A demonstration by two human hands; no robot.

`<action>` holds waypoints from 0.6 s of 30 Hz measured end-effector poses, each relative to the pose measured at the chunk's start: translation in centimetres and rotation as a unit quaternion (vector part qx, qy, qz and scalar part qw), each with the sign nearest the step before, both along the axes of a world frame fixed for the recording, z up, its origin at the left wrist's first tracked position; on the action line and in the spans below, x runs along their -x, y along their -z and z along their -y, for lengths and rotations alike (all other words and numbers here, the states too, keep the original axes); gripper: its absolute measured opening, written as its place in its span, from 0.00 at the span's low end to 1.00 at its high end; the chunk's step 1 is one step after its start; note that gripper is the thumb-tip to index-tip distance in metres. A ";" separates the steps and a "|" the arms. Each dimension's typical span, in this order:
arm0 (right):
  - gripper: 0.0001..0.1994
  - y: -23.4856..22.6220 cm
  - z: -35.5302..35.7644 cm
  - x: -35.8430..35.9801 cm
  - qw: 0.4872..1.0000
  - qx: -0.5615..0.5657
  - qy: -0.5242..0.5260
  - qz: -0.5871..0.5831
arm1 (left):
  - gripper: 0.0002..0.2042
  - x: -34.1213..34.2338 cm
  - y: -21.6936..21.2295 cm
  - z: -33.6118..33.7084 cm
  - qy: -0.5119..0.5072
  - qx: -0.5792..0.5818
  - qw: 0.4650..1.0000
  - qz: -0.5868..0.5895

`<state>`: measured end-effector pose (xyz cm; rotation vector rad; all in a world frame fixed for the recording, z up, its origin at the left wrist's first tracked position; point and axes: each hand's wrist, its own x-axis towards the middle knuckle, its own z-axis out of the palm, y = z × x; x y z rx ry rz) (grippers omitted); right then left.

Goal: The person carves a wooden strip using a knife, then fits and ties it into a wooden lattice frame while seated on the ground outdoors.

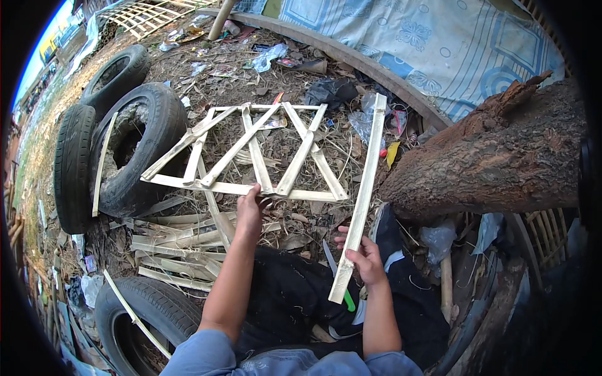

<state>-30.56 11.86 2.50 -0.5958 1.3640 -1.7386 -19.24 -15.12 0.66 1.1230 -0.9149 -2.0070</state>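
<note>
From the head view, the left hand [251, 210] grips the near edge of a pale bamboo lattice frame [244, 153] of crossed slats, raised over littered ground. The right hand [367, 260] clasps a long bamboo strip [362, 194]; its long axis runs from the lap up toward a tree trunk [495, 156]. A green-handled knife [335, 276] is partly hidden behind the strip.

The lower tyre [147, 316] at the bottom left is cut off by the dark rim of the frame. The knife [335, 276] with the green handle is mostly hidden behind the bamboo strip [360, 200] and the right hand [364, 260]. The patterned cloth [433, 44] at the top right runs out of the frame. Litter at the top centre is too small to tell apart.
</note>
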 end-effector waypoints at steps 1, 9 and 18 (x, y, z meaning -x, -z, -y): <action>0.25 -0.9 -0.9 -0.2 1.000 -0.013 -0.008 -0.021 | 0.14 -1.7 0.5 1.1 -0.001 0.000 1.000 -0.031; 0.13 2.9 -1.1 2.1 0.986 -0.118 0.031 0.110 | 0.19 -12.2 -1.4 2.8 0.083 -0.045 0.974 -0.205; 0.15 6.4 7.2 3.0 0.976 -0.080 0.037 0.199 | 0.18 -12.8 2.8 0.9 0.094 -0.076 0.976 -0.181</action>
